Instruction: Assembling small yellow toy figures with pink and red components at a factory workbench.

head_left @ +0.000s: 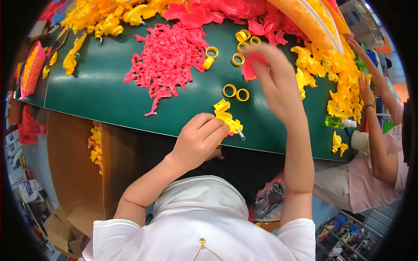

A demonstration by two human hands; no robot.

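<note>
My left hand is closed around a yellow plastic toy part at the table's near edge. A small metal pin sticks out of that part, and a bit of pink shows beneath my fingers. Farther right, my right hand is raised over the table, slightly blurred, with its fingers bent around a pink curved plastic piece. Two yellow rings lie side by side between my hands. Several more yellow rings lie just beyond the pink piece.
A heap of small pink pieces covers part of the green table. Yellow parts and pink shells are piled around it. A green spray bottle stands by a co-worker's arms. A cardboard box sits at left.
</note>
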